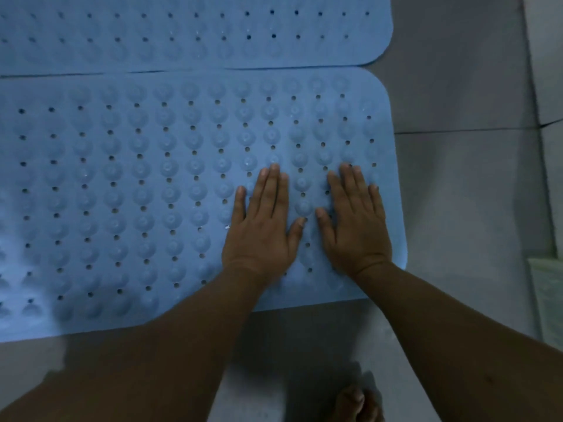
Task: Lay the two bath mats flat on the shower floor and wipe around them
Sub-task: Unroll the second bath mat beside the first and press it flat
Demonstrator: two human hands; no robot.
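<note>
Two light blue rubber bath mats with rows of holes and suction cups lie flat on the grey tiled floor, side by side. The near mat fills the middle of the view and the far mat lies just beyond it, their long edges touching or slightly overlapping. My left hand and my right hand press palm-down, fingers straight, on the right end of the near mat, close together.
Bare grey floor tiles run along the right of the mats and in front of them. A pale ledge or wall base rises at the far right. The toes of my foot show at the bottom edge.
</note>
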